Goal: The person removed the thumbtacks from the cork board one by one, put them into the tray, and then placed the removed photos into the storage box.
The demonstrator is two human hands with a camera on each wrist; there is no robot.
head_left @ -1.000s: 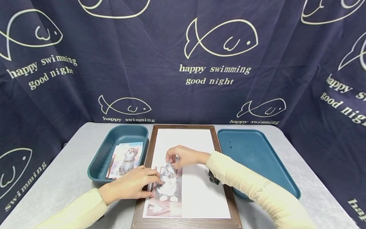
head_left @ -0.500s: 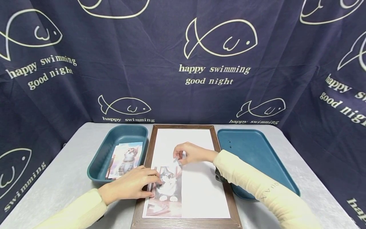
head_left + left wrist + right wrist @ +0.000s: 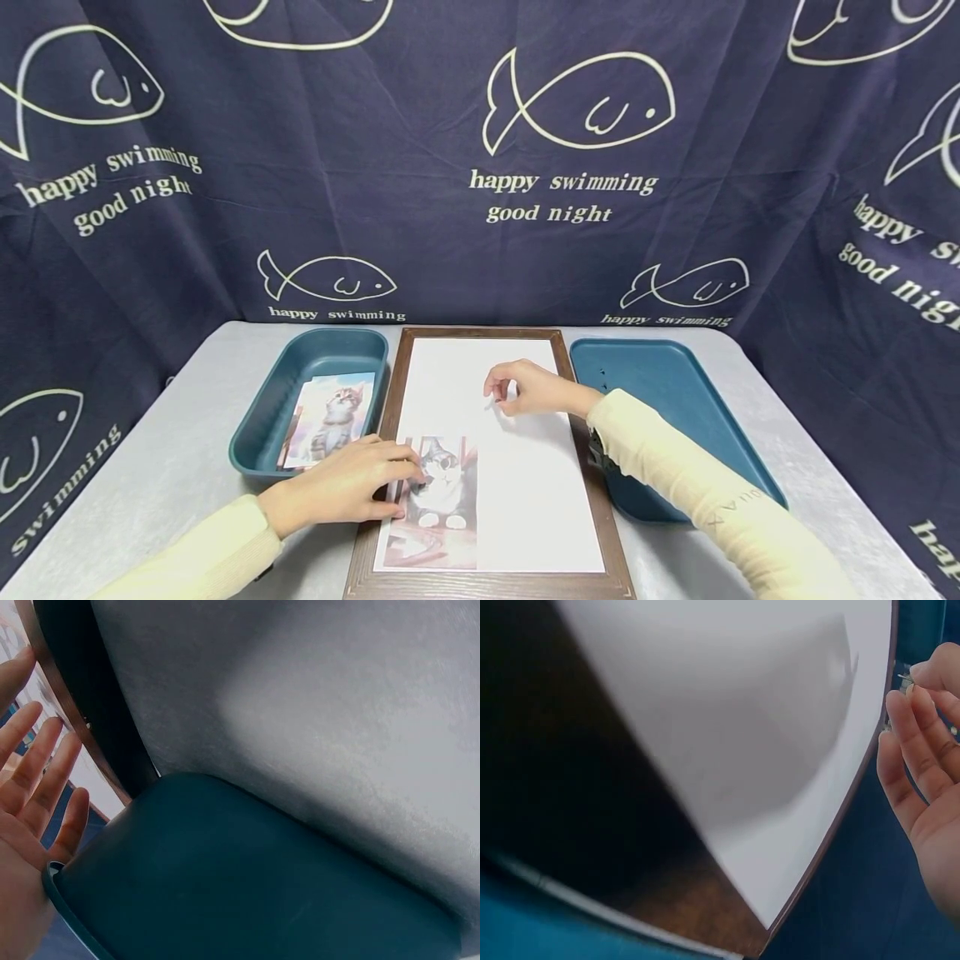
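My left hand (image 3: 348, 483) rests with its fingertips on the left side of a cat photo (image 3: 438, 529), which lies at the lower left of a white board (image 3: 536, 500) with a brown wooden frame. In the left wrist view its fingers (image 3: 56, 772) are extended and spread apart. Over the board's upper right part, my right hand (image 3: 536, 389) pinches a tiny pin (image 3: 906, 678) between thumb and index finger. The right wrist view shows its thin shaft; the head is mostly hidden by the fingertips.
Left of the board stands a deep teal tub (image 3: 258, 417) holding more cat pictures (image 3: 341, 408). A shallow teal tray (image 3: 675, 400) sits to the right, with a few small dark pieces (image 3: 603, 372) in it. Behind the grey table (image 3: 187, 475) hangs a navy curtain (image 3: 450, 108).
My right hand has moved right and away from the photo's top edge, with the small pin in its fingers. The left hand and photo have stayed in place.
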